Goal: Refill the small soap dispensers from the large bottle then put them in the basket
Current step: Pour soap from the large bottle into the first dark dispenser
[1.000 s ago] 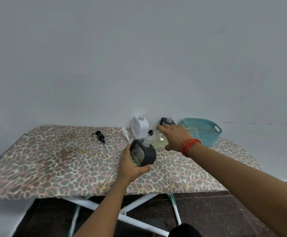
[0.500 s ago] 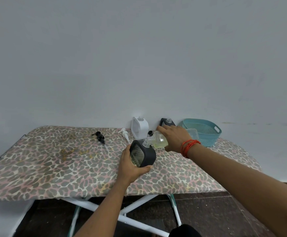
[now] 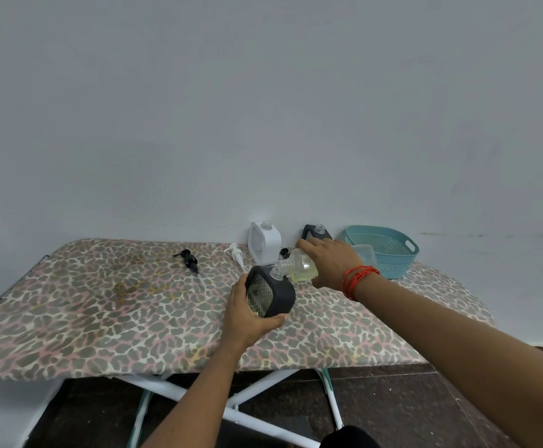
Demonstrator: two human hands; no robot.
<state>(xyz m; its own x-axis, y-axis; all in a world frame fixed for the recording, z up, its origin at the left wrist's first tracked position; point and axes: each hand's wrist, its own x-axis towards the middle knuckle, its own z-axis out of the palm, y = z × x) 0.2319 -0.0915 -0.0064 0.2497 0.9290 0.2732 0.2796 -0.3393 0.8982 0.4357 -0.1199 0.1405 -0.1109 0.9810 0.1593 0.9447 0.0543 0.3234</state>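
Observation:
My left hand [image 3: 247,313] grips a black square soap dispenser [image 3: 271,295] with a clear ribbed front, standing on the table with its neck open. My right hand [image 3: 331,261] holds the large clear bottle [image 3: 297,269] of pale yellow soap tipped on its side, its mouth touching the dispenser's neck. A white dispenser [image 3: 263,242] and a second black dispenser [image 3: 317,232] stand open-necked at the back by the wall. The teal basket [image 3: 390,250] sits at the back right; what it holds is hidden.
A black pump head [image 3: 188,260] and a white pump head [image 3: 237,256] lie loose on the leopard-print table [image 3: 102,305]. Another small black pump [image 3: 284,252] peeks out behind the bottle. The wall runs right behind the table; white crossed legs show below.
The view has barely shifted. Both hands keep their hold, with the bottle still tipped over the black dispenser's neck.

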